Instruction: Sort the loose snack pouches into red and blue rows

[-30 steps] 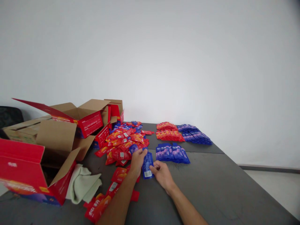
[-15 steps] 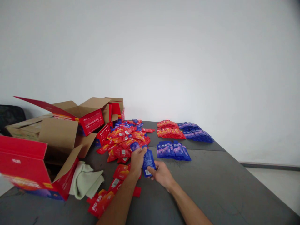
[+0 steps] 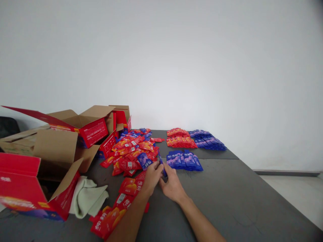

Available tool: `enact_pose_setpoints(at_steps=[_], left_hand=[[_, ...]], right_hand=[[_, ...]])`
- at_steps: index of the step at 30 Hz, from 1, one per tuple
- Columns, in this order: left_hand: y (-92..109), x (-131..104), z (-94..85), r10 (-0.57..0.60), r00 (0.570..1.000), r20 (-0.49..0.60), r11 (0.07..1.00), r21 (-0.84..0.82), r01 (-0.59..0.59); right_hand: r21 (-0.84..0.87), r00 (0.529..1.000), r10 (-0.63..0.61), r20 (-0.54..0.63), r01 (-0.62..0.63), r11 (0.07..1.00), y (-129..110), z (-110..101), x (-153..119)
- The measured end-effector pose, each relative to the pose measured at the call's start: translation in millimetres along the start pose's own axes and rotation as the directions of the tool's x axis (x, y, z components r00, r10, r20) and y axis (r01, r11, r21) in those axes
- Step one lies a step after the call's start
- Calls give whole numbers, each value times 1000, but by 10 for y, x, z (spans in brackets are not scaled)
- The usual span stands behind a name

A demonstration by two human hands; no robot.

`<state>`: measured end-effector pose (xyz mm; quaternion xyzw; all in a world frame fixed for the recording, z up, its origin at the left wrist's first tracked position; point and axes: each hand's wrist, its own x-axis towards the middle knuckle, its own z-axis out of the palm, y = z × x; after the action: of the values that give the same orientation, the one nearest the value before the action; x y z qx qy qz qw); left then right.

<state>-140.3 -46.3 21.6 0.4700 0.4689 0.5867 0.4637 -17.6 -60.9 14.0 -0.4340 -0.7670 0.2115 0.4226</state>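
My right hand (image 3: 173,184) is closed on a blue pouch (image 3: 161,162), which is turned nearly edge-on. My left hand (image 3: 153,176) is closed close beside it, its fingertips near that pouch. A second blue pouch (image 3: 144,161), printed side up, sticks out past the left fingers and seems held by them; the grip itself is hidden. Beyond the left hand lies a loose heap of red and blue pouches (image 3: 130,148). Red pouches (image 3: 108,220) lie under and beside my left forearm. Just past my right hand, blue pouches (image 3: 184,160) lie overlapped in a row.
Overlapping red pouches (image 3: 180,142) and blue pouches (image 3: 210,143) lie farther back on the dark table (image 3: 227,195). Open red cartons (image 3: 20,181) with brown flaps crowd the left side. A pale green cloth (image 3: 88,198) lies by the nearest carton. A white wall rises behind.
The blue pouch between my hands has turned from face-on to edge-on, and my hands have come closer together. The other blue pouch by my left hand now shows more of its printed face.
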Motion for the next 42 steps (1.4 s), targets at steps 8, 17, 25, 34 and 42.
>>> enact_pose_setpoints(at_steps=[8,17,25,34,42], left_hand=[[-82,69,-99,9,978,-207,999,-44,-18],[-139,28,6,-43,990,-138,991,-133,24],[-224,38,113,-161,986,-35,971,-187,151],[-165,0,165,-242,968,59,910,-333,248],[-144,0,145,-246,968,38,932,-264,247]], right_hand=[[-90,981,91,-173,-108,990,142,75,27],[-278,971,74,-229,-138,950,99,205,-62],[-457,971,28,-239,-138,879,132,22,-5],[-537,966,6,-257,-148,830,313,-74,76],[-584,918,65,-391,-302,754,658,-360,206]])
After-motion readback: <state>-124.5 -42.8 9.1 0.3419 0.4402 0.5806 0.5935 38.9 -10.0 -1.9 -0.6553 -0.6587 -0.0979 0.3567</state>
